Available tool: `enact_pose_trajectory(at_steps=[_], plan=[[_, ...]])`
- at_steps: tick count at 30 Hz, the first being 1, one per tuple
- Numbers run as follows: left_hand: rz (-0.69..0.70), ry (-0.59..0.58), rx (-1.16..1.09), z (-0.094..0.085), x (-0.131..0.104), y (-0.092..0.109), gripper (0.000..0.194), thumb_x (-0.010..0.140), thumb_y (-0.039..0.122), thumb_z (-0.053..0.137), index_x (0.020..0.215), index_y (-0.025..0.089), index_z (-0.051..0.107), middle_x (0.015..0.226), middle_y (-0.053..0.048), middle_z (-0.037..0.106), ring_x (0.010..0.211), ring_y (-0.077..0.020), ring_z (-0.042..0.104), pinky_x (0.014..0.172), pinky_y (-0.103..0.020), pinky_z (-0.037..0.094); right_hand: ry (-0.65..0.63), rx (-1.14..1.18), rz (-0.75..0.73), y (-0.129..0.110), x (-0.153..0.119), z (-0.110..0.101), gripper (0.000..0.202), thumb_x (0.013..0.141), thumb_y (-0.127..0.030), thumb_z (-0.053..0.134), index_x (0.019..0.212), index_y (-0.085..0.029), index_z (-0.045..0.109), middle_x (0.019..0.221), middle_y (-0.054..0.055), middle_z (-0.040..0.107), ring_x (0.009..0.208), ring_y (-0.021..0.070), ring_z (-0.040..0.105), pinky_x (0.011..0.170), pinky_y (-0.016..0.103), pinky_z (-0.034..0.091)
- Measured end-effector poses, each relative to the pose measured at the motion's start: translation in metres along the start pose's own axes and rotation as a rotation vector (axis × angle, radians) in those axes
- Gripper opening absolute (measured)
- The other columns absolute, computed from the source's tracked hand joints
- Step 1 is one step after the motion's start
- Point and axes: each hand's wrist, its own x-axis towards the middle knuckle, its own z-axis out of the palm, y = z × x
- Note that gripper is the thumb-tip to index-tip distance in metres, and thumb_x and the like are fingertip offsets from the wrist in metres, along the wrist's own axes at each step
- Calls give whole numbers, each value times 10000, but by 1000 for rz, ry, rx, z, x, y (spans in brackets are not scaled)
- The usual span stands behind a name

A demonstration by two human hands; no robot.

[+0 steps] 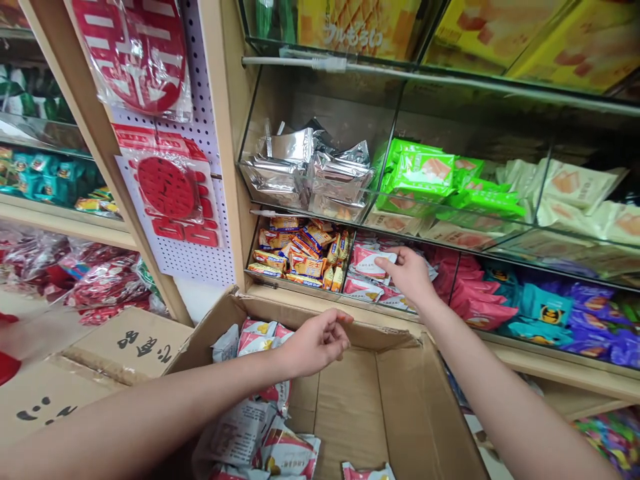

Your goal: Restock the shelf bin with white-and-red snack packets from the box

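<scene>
My right hand [407,270] reaches into a lower shelf compartment and pinches a pink and white snack packet [369,260] lying over similar packets. Nearer to me, my left hand [320,343] hovers over an open cardboard box [350,400], its fingers loosely curled with nothing visible between them. Pink and white packets [290,453] lie along the left side of the box, and one more shows at its bottom edge. Orange and yellow packets [303,250] fill the compartment left of my right hand.
Glass-fronted shelves above hold silver packets [285,167] and green packets [420,170]. Pink, teal and purple packets [590,310] stand to the right. Red decorations [167,190] hang on a pegboard. A closed carton [135,343] sits left of the open box.
</scene>
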Motion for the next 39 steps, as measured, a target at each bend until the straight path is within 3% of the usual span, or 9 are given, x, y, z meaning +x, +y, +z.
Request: enact_pose_trajectory(at_steps=[7, 15, 18, 24, 27, 30, 33, 36, 39], plan=[[-36, -410, 359, 6, -16, -6, 233, 724, 176, 509, 951, 179, 560, 746, -16, 605, 614, -104, 536, 551, -192, 403, 132, -472, -306, 8, 4, 17, 261, 695, -372, 566, 836, -153, 554, 812, 88, 534, 722, 214, 507, 692, 359, 409], [-46, -959, 960, 14, -34, -17, 363, 600, 207, 644, 957, 139, 647, 814, -120, 647, 697, -245, 589, 486, -259, 372, 18, -741, -427, 5, -4, 18, 194, 754, -339, 532, 820, -161, 574, 898, 115, 478, 869, 267, 475, 748, 384, 403], [-62, -993, 1038, 17, -36, -21, 518, 541, 187, 679, 1047, 104, 605, 907, -170, 626, 760, -276, 585, 479, -263, 366, 2, -711, -414, 5, -6, 13, 289, 745, -343, 550, 944, -134, 544, 957, 137, 464, 926, 277, 472, 766, 389, 408], [-128, -1010, 915, 14, -27, -33, 441, 458, 168, 721, 892, 195, 644, 639, -12, 593, 616, -206, 542, 483, -239, 354, 97, -497, -536, -9, -32, 0, 235, 782, -335, 499, 941, -165, 534, 1001, 124, 441, 999, 252, 442, 858, 397, 376], [-244, -1030, 864, 10, -23, -32, 358, 435, 273, 743, 768, 188, 642, 512, 29, 489, 506, -171, 478, 467, -241, 349, -81, -367, -490, -18, -73, 0, 143, 798, -292, 472, 872, -197, 550, 989, 103, 461, 941, 223, 482, 808, 361, 413], [-243, -921, 886, 3, -22, -21, 362, 446, 333, 737, 762, 186, 643, 494, 36, 443, 479, -159, 427, 452, -248, 325, -426, -235, -333, -15, -118, 5, 112, 784, -286, 495, 842, -222, 566, 1007, 78, 493, 842, 193, 528, 744, 332, 440], [-234, -640, 778, -5, -18, -5, 259, 509, 290, 705, 740, 193, 638, 487, 51, 431, 450, -124, 384, 451, -234, 294, -634, -65, -75, -4, -145, 10, 161, 768, -345, 530, 851, -214, 573, 918, 53, 561, 775, 175, 557, 685, 307, 456], [-234, -200, 455, -10, -6, 8, 213, 563, 245, 676, 737, 167, 581, 477, 74, 413, 433, -80, 340, 439, -203, 270, -741, 199, 181, 0, -148, 11, 298, 735, -378, 580, 969, -204, 522, 880, 30, 606, 782, 170, 579, 681, 299, 464], [-166, 97, -4, -9, 5, 16, 309, 566, 301, 698, 749, 147, 501, 523, 78, 438, 458, -53, 370, 454, -176, 298, -669, 450, 336, -7, -139, 10, 395, 668, -348, 660, 987, -201, 479, 883, 16, 624, 762, 159, 592, 699, 306, 465]])
